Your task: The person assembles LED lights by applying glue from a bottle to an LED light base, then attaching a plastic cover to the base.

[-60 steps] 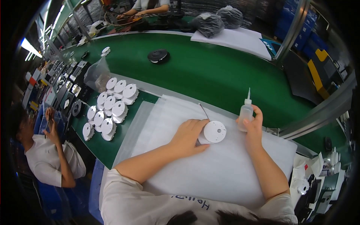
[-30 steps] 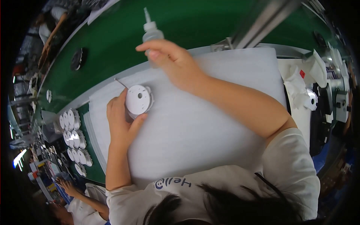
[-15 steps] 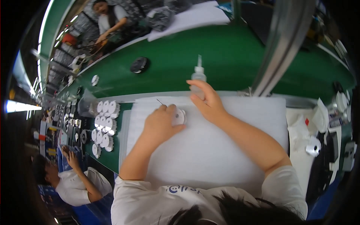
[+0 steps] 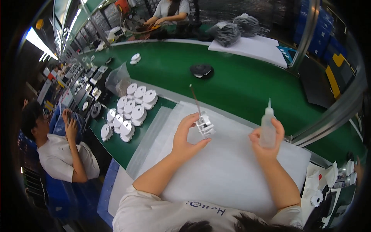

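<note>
My left hand grips a small white plastic part by its edges, thumb and fingers on opposite sides. The part's uneven, structured side shows, and a thin brownish wire sticks up from it. Off to the right, my right hand is wrapped round a translucent squeeze bottle, held upright with its narrow nozzle pointing up. Both hands are above a white sheet that covers the work surface, and the bottle is apart from the part.
Several white round parts stand grouped at the left, beside a clear plastic bag. A black round part lies on the green bench. A metal post rises at the right. One co-worker sits at the left, another works across the bench.
My view has swung, shifting the bench. The white part has turned from its smooth round face to its structured side. The bottle and my right hand are now farther from my left hand.
</note>
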`<state>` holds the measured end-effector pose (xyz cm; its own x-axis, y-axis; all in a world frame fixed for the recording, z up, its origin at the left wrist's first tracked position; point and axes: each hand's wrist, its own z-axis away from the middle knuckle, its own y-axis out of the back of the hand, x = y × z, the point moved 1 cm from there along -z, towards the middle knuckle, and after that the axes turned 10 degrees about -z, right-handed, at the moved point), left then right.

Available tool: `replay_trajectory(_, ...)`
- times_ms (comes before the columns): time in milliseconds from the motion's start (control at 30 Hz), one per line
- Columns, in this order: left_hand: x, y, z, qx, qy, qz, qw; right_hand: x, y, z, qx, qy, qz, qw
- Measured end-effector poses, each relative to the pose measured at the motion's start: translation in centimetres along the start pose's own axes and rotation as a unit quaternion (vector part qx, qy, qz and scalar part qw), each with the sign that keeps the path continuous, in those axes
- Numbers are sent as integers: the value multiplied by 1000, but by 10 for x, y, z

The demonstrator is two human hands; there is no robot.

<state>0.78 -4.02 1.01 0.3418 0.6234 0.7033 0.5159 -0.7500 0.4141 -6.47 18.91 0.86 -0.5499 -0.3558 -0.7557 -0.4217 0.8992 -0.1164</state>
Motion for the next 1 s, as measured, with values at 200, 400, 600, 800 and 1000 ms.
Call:
replay_trajectory(200,12,-4,4,-26,-150,-60,987,-10,9,-7,51,-69,175,981)
replay_trajectory(400,11,-4,3,8,-197,-45,979,-33,6,-11,58,-79,51,994)
replay_trajectory(600,14,-12,0,51,-385,-133,912,-61,-10,-7,-76,-20,-92,993)
replay_trajectory(800,32,-11,12,19,-413,-189,891,-72,-17,-3,-156,-29,-155,975)
replay_trajectory(1000,38,-8,16,10,-423,-211,881,-84,-18,-4,-175,-68,-50,981)
